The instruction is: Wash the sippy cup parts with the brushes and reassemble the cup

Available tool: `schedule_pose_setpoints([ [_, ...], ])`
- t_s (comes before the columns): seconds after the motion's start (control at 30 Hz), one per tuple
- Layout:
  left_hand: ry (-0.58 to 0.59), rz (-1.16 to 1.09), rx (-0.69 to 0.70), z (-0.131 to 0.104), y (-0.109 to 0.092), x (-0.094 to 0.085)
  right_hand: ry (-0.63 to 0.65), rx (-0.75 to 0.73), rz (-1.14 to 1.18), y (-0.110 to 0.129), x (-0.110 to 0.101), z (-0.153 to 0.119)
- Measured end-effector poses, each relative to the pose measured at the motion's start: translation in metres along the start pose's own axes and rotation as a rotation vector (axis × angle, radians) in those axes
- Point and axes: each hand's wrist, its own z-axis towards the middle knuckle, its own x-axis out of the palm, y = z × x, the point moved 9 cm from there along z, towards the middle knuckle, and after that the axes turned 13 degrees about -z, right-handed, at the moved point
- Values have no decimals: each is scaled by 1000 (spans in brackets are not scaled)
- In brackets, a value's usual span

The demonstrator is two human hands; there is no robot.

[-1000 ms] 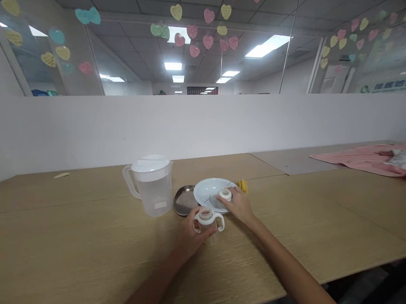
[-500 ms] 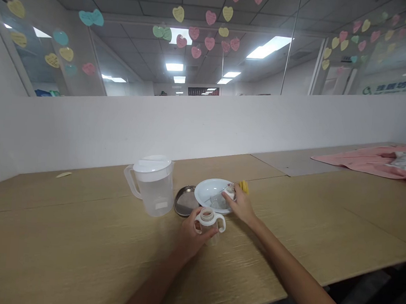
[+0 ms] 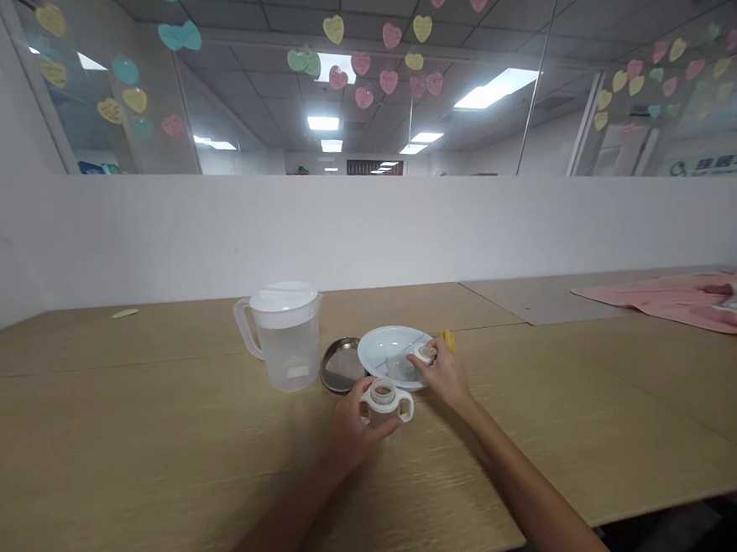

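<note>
My left hand [image 3: 361, 423] is wrapped around a clear baby bottle [image 3: 384, 395] with two white handles. The bottle stands uncapped, its round mouth facing up. Over the right side of a white bowl [image 3: 377, 337], my right hand [image 3: 450, 374] pinches a white bottle collar [image 3: 424, 354] with a clear centre. Something clear [image 3: 400, 368] and a thin rod lie in the bowl; their kind is hard to make out. A yellow object [image 3: 449, 340] shows just behind my right fingers, mostly hidden by them.
Left of the bowl is a round metal tray [image 3: 343, 367]. A lidded clear pitcher [image 3: 288, 346] stands further left, and a small flat pale piece [image 3: 124, 314] lies near the wall. A pink cloth [image 3: 670, 301] is spread at the far right of the table [image 3: 172, 456].
The view has shifted slightly, moving the whole scene a little to the right. My right hand has tilted the collar so more of its clear centre shows. Left hand keeps its hold.
</note>
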Motion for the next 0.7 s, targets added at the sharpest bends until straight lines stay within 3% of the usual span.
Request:
schedule_pose_setpoints([
  [0.13, -20, 119, 61, -1, -5, -5, 1, 9, -3, -1, 0, -2],
  [0.27, -45, 217, 277, -1, -24, -16, -33, -153, 37, 12, -4, -3],
  [0.37, -380, 410, 329, 0, -35, -56, -77, -292, 18, 21, -8, -5],
  [0.43, -648, 534, 257, -1, -34, -89, -93, -325, -7, 22, -7, -5],
  [0.5, -820, 563, 156, -1, -25, -119, -80, -341, -38, 21, -3, -5],
  [0.57, -885, 503, 60, 1, -8, -145, -44, -360, -85, 22, 4, -7],
  [0.7, -805, 317, -20, 13, 31, -170, -2, -378, -156, 21, 12, -9],
])
